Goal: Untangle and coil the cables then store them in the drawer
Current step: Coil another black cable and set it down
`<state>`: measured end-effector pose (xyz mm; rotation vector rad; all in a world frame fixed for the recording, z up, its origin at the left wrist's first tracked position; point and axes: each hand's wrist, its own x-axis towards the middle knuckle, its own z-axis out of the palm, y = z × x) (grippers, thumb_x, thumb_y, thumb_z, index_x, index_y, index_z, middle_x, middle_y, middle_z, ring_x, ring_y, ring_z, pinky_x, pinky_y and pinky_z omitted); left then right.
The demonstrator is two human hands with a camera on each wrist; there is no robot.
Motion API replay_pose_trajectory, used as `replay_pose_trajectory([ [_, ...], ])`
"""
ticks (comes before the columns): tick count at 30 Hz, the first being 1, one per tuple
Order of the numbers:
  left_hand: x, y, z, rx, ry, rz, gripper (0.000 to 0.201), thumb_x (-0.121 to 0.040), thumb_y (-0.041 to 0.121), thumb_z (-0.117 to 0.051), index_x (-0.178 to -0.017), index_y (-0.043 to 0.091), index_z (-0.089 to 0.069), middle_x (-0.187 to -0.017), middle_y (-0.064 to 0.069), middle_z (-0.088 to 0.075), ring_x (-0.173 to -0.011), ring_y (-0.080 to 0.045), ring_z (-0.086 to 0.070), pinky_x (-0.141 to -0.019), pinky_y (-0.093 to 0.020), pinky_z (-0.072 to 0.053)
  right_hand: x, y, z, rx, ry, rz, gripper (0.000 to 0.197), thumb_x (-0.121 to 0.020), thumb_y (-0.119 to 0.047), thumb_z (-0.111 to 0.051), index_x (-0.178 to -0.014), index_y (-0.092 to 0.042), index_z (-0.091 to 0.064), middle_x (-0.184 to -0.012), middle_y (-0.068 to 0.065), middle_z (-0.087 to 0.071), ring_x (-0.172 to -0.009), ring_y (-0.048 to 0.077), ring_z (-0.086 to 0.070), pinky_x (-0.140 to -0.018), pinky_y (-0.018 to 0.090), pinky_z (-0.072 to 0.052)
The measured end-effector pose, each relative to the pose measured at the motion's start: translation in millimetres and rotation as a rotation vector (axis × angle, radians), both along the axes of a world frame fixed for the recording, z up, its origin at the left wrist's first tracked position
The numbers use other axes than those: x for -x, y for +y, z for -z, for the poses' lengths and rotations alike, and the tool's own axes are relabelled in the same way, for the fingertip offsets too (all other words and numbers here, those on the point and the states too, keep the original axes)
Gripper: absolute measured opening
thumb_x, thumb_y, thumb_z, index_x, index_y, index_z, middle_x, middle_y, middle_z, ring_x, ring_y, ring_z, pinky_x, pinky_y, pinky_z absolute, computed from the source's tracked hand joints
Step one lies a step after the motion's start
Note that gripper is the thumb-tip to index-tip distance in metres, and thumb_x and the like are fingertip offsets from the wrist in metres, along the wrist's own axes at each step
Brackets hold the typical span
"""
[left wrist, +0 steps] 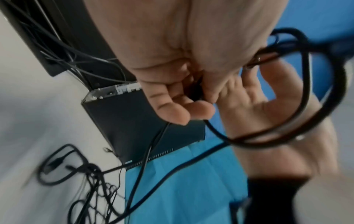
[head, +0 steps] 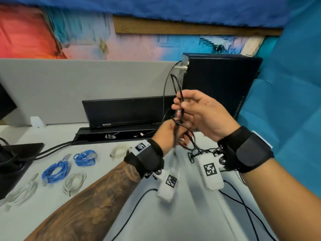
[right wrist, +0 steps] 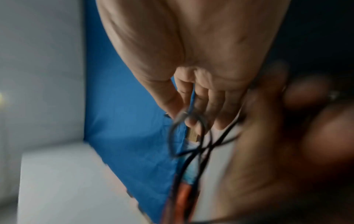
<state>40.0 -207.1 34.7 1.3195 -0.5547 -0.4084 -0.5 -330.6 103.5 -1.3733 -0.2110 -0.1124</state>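
Both hands hold a thin black cable (head: 178, 91) up above the desk. My right hand (head: 196, 110) pinches its looped strands near a metal plug, high up. Just below it my left hand (head: 169, 134) curls its fingers round the lower loops of the same cable (left wrist: 325, 106). The left wrist view shows those curled fingers (left wrist: 176, 109) with the black loop running past the palm. In the blurred right wrist view my fingers (right wrist: 193, 106) pinch crossing black strands (right wrist: 199, 145). More tangled black cable (head: 194, 153) lies on the desk under the hands.
Coiled cables lie on the white desk (head: 156, 214) at the left: two blue coils (head: 85, 157) (head: 55, 173), and cream and white ones (head: 119, 151) (head: 74, 183). A black computer tower (head: 220, 84) stands behind the hands, a black cable tray (head: 112, 134) beside it. Loose black cables (head: 243, 206) trail toward me.
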Motion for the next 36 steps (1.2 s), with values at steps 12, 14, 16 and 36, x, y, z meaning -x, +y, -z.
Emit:
replay_pose_trajectory([
  [12, -37.3, 50.8, -41.4, 0.145, 0.029, -0.056, 0.026, -0.101, 0.024, -0.049, -0.120, 0.009, -0.059, -0.090, -0.002, -0.064, -0.061, -0.008, -0.057, -0.051, -0.026, -0.049, 7.2, -11.5, 40.5, 0.467, 0.130, -0.073, 0.026, -0.108, -0.023, -0.046, -0.106, -0.009, -0.067, -0.064, -0.004, -0.037, -0.052, 0.010, -0.040, -0.068, 0.028, -0.055],
  [14, -29.3, 53.5, -41.7, 0.080, 0.059, -0.057, 0.045, -0.095, 0.032, -0.060, -0.135, 0.017, -0.048, -0.108, 0.001, -0.067, -0.075, -0.014, -0.066, -0.060, -0.030, -0.055, 4.9, -8.3, 32.8, 0.276, 0.139, -0.001, 0.030, -0.110, -0.024, -0.040, -0.103, -0.010, -0.066, -0.061, -0.007, -0.030, -0.049, 0.007, -0.028, -0.058, 0.028, -0.052],
  [16, -17.5, 52.0, -37.0, -0.007, 0.078, -0.010, 0.077, -0.075, 0.043, -0.076, -0.140, 0.022, -0.040, -0.118, 0.006, -0.066, -0.092, -0.017, -0.070, -0.074, -0.034, -0.057, 3.8, -2.3, 22.8, 0.103, 0.115, 0.023, 0.032, -0.110, -0.027, -0.037, -0.100, -0.012, -0.064, -0.058, -0.009, -0.030, -0.046, 0.007, -0.025, -0.055, 0.026, -0.047],
  [36, 19.4, 107.8, 20.4, -0.012, 0.189, 0.075, 0.035, -0.078, 0.024, -0.063, -0.108, 0.008, -0.073, -0.077, -0.006, -0.050, -0.062, -0.012, -0.046, -0.054, -0.026, -0.039, 13.7, -20.0, 10.2, 0.214, 0.026, 0.334, 0.041, -0.104, -0.040, -0.050, -0.088, -0.012, -0.074, -0.052, -0.010, -0.033, -0.050, 0.008, -0.035, -0.079, 0.033, -0.049],
])
